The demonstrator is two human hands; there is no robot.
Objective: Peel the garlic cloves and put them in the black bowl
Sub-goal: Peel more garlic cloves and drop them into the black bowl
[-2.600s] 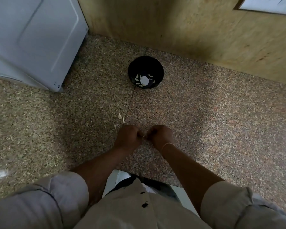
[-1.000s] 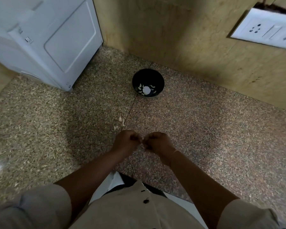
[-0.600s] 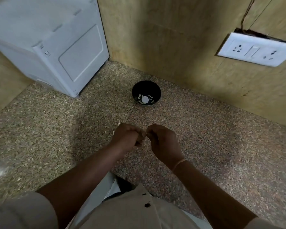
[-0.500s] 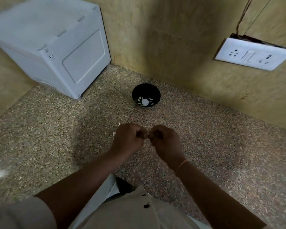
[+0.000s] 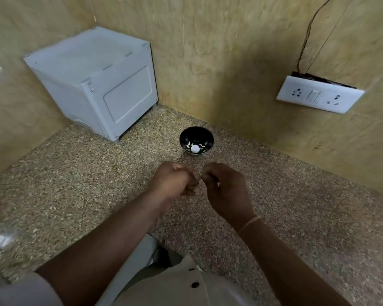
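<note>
Speckled tan-grey stone surface [image 5: 75,184] under and around the left hand [image 5: 175,182] and right hand [image 5: 226,191]. Yellow-tan marbled wall [image 5: 230,62] beyond them. Side wall [image 5: 20,29] far left of the left hand; the two meet in a corner. White boxy appliance [image 5: 93,85] in that corner, beyond and left of the left hand, standing on the surface. White socket plate [image 5: 318,94] on the wall, above and right of the right hand; thin wire [image 5: 307,34] runs up from it. Glare patch [image 5: 2,239] on the surface, near left.

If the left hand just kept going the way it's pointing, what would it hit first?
Probably the right hand, close beside the left hand; the black bowl lies farther on, depth unclear.
</note>
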